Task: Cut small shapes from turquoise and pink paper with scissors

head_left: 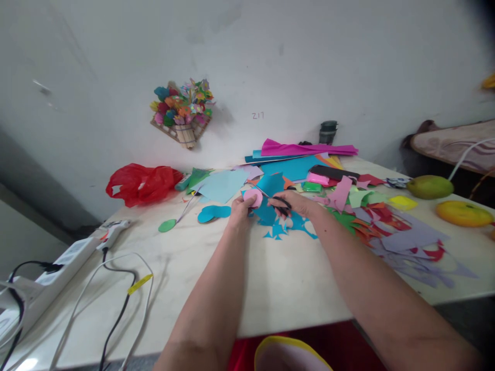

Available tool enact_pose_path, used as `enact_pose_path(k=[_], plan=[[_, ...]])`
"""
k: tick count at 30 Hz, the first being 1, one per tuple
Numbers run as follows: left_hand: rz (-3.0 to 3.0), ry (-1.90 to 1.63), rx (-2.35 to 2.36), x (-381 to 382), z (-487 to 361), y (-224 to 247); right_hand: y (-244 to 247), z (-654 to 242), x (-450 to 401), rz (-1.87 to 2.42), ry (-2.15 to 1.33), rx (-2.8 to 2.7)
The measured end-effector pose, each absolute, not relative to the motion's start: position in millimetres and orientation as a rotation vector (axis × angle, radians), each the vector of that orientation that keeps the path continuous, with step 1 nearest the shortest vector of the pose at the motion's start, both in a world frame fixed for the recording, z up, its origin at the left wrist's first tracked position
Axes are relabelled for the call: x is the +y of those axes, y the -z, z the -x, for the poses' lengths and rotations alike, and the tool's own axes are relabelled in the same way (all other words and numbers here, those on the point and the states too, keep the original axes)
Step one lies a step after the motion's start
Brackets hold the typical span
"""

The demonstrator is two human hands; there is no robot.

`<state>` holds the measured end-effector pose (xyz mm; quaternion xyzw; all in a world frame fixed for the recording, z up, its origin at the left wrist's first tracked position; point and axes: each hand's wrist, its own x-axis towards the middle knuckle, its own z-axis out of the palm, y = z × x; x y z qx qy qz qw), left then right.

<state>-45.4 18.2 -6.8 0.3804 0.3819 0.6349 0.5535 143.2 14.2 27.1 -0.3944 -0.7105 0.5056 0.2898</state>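
My left hand (242, 207) pinches a round pink paper disc (255, 199) against a sheet of blue paper (272, 184). Black-handled scissors (282, 202) are in my right hand (296, 203), their blades pointing left at the blue paper beside the disc. How far the blades are parted is too small to tell. Below both hands, blue paper scraps (277, 230) lie on the table. Several rounded blue cutouts (212, 213) rest left of my left hand, and farther left is a green paper disc (167, 225) by a thin strip.
Coloured scraps (410, 237) spread over the right of the white table (193, 273), near a green mango (430, 186) and a yellow one (463, 213). A red plastic bag (141, 183) lies back left. Cables and a power strip (67, 260) occupy the left edge.
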Motion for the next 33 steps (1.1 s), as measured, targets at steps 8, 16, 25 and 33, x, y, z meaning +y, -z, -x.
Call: enact_pose_path(k=[8,16,25,33], plan=[[-0.831,-1.523,0.986,17.9,41.9,7.5,-23.2,-140.5,14.9,1.040,-1.405,-1.838],[-0.829,-1.521,0.931,16.0,40.7,3.9,-21.2,-139.1,17.3,1.042,-1.390,-1.849],[-0.818,-1.521,0.998,20.5,42.9,7.7,-21.5,-136.8,16.7,1.052,-1.359,-1.871],[-0.832,-1.499,0.900,16.9,43.3,3.2,-22.9,-136.9,15.6,1.058,-1.369,-1.866]])
